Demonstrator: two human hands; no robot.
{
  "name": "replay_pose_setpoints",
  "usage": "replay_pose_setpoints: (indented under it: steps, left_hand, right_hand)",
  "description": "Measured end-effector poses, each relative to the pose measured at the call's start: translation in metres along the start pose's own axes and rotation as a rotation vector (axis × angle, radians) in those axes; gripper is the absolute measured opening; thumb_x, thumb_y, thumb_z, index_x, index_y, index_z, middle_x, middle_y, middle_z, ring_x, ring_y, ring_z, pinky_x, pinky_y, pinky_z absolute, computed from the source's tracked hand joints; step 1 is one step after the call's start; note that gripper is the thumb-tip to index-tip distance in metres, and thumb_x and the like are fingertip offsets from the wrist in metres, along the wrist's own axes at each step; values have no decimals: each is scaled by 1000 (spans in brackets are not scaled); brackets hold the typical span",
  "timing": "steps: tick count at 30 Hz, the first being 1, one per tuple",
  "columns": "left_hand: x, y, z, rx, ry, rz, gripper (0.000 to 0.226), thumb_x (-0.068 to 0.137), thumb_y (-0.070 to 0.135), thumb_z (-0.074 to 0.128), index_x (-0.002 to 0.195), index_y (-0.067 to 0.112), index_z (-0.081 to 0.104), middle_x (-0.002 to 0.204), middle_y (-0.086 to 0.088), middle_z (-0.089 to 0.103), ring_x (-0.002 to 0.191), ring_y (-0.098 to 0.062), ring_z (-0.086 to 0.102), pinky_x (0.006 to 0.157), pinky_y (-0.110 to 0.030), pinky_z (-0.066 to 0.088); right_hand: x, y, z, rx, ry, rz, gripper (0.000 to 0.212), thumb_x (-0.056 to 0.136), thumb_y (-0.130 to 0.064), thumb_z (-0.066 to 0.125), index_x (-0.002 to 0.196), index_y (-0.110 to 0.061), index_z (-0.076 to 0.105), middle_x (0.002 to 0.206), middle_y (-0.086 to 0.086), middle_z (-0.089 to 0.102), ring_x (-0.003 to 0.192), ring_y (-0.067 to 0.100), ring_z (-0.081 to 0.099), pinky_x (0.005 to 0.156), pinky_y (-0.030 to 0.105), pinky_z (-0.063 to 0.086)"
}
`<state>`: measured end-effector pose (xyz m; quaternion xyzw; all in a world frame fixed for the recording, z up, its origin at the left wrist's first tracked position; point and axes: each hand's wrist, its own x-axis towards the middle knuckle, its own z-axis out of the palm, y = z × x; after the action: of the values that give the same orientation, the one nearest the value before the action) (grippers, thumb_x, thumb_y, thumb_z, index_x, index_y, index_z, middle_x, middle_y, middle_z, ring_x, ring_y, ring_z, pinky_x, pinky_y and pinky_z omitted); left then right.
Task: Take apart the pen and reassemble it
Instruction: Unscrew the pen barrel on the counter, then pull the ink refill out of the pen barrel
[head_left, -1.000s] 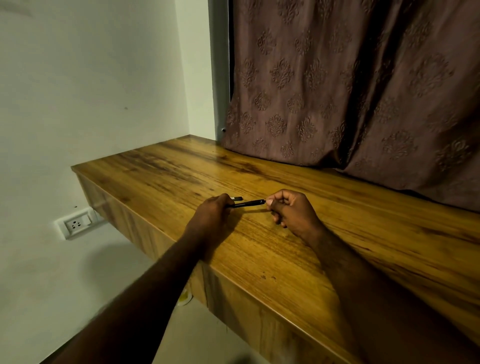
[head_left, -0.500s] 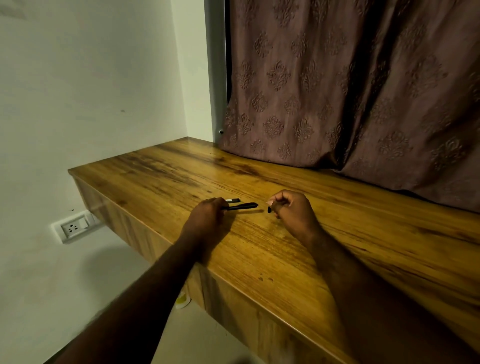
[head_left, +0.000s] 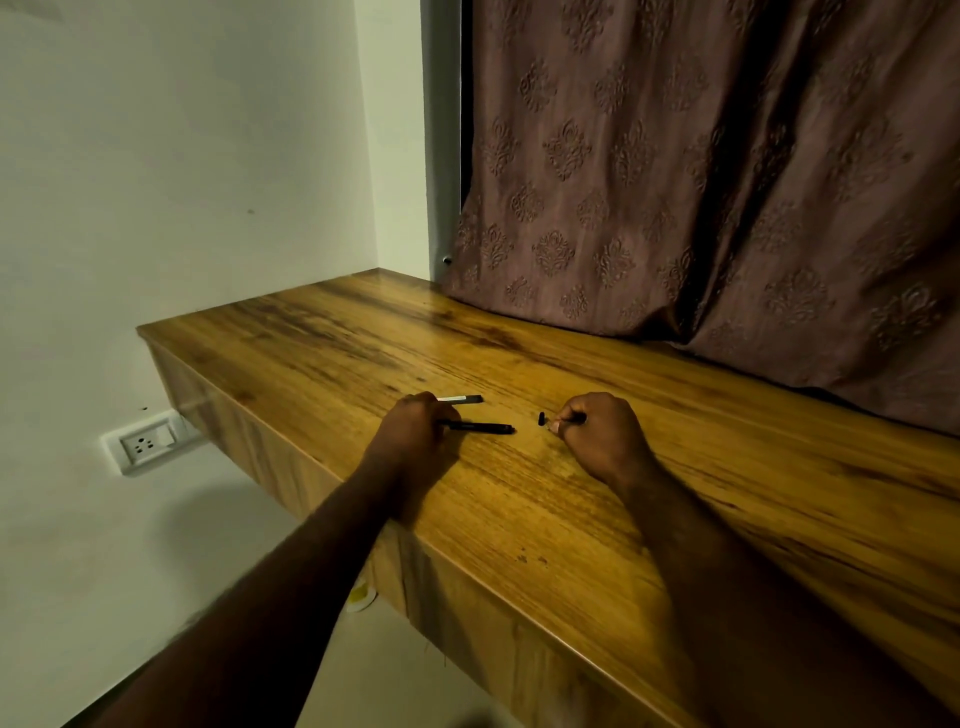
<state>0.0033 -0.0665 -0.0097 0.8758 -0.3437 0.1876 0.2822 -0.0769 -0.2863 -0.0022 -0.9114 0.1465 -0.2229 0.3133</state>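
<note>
On the wooden table, near the middle of the view, two bare hands work on a pen that is in parts. The left hand has its fingers curled round one end of the black pen barrel. The barrel sticks out toward 3 o'clock, low over the wood.

At 3 o'clock from the barrel, a little apart from it, is the right hand. Its fingers are curled tight and pinch a small black piece at the tips.

A grey and black pen part lies flat on the table at 12 o'clock from the barrel. Its left end hides behind the left hand.

A brown curtain hangs at 1 o'clock. A wall socket sits at 9 o'clock.
</note>
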Motion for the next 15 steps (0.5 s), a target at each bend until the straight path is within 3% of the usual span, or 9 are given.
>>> replay_pose_setpoints:
  steps: [5, 10, 15]
  left_hand:
    - [0, 1, 0, 8, -25, -22, 18, 76, 25, 54, 70, 17, 70, 75, -8, 66, 68, -24, 63, 63, -26, 47]
    - [3, -1, 2, 30, -40, -45, 16, 81, 21, 57, 70, 17, 69, 80, -10, 68, 74, -24, 65, 64, -25, 46]
    - [2, 2, 0, 17, -41, -62, 16, 83, 22, 57, 73, 18, 69, 83, -8, 67, 75, -22, 64, 65, -27, 48]
  right_hand:
    - [-1, 2, -4, -70, 14, 18, 16, 77, -21, 75, 61, -24, 70, 79, -6, 74, 78, 13, 66, 76, 36, 57]
    - [-2, 7, -13, -63, 1, 6, 9, 77, -19, 76, 68, -19, 75, 72, -12, 67, 79, 12, 64, 77, 36, 56]
    - [-2, 8, -16, -22, -37, -7, 6, 81, -17, 74, 84, -15, 78, 91, 1, 75, 84, 14, 65, 82, 35, 55]
